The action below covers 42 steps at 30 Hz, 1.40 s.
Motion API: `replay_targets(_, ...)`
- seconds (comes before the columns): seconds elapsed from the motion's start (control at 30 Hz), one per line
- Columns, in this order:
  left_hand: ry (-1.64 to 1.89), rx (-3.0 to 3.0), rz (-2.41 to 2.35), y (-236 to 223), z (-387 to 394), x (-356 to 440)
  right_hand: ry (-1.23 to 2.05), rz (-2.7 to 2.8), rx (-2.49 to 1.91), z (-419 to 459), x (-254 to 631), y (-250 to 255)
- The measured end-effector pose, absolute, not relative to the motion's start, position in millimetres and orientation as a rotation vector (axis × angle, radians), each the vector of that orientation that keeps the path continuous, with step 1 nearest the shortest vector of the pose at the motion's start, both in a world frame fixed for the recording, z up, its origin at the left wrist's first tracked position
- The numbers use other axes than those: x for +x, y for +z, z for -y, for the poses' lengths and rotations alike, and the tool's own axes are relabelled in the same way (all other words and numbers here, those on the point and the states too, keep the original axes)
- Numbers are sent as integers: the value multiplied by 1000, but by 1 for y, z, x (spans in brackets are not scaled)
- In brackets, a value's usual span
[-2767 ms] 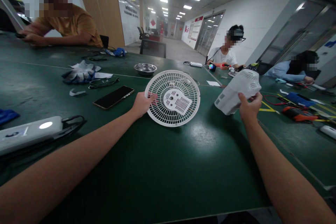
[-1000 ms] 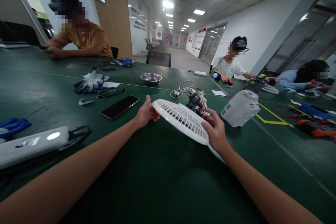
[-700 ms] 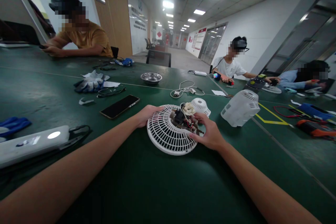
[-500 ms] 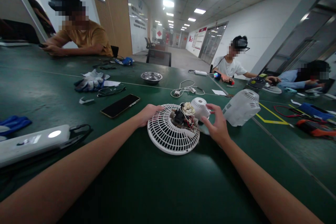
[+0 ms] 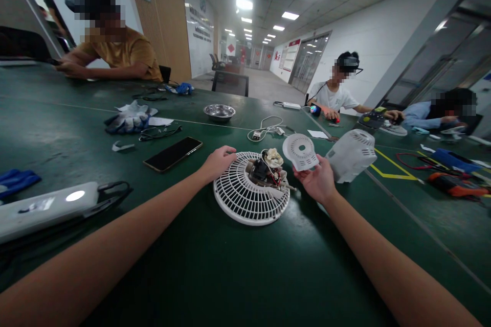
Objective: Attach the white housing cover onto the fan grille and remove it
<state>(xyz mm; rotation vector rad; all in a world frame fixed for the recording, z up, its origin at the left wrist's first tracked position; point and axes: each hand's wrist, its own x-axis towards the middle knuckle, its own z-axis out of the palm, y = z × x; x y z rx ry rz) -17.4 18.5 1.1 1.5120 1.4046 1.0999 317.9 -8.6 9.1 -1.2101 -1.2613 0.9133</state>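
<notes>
A round white fan guard (image 5: 233,195) lies flat on the green table in front of me, its slatted side up. At its centre sits the exposed fan motor (image 5: 261,171) with red, black and white wires. My left hand (image 5: 218,164) has its fingers curled at the guard's left rim; part of the grip is hidden. Off the table to the right, my right hand (image 5: 319,180) pinches a white vented motor cover (image 5: 301,150) by its lower end, tilted with its round perforated face toward me. Just behind that hand stands a larger white plastic housing (image 5: 352,156).
A phone (image 5: 173,154), gloves (image 5: 128,118) and a white power strip (image 5: 49,209) lie to the left. Behind the guard are a metal bowl (image 5: 219,112) and a white cable (image 5: 264,130). An orange multimeter (image 5: 456,184) lies at right. Several people sit around the table.
The guard was lifted and tilted, then laid down with the motor facing up. My right hand released the housing earlier, then left the motor and picked up the motor cover, turning its face toward me.
</notes>
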Motion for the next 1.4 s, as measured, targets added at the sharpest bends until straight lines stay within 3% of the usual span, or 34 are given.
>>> replay_targets(0.1,1184,1821,-1352,11,-10,-17,1066,1154,-1060,24,306,17)
replay_targets(0.4,1074,1884,-821,43,20,-8,660,1811,-971,66,275,30)
replay_targets(0.6,1004,2064,-931,51,22,-1,422,1987,-997,65,279,33)
replay_targets(1.0,902,2354,-866,51,21,-1,475,2085,-1016,65,284,38)
replay_targets(1.27,1012,2096,-888,50,23,0,475,2073,-1029,62,281,36)
replay_targets(1.4,905,2206,-884,50,20,-2,358,2122,-1004,61,280,36)
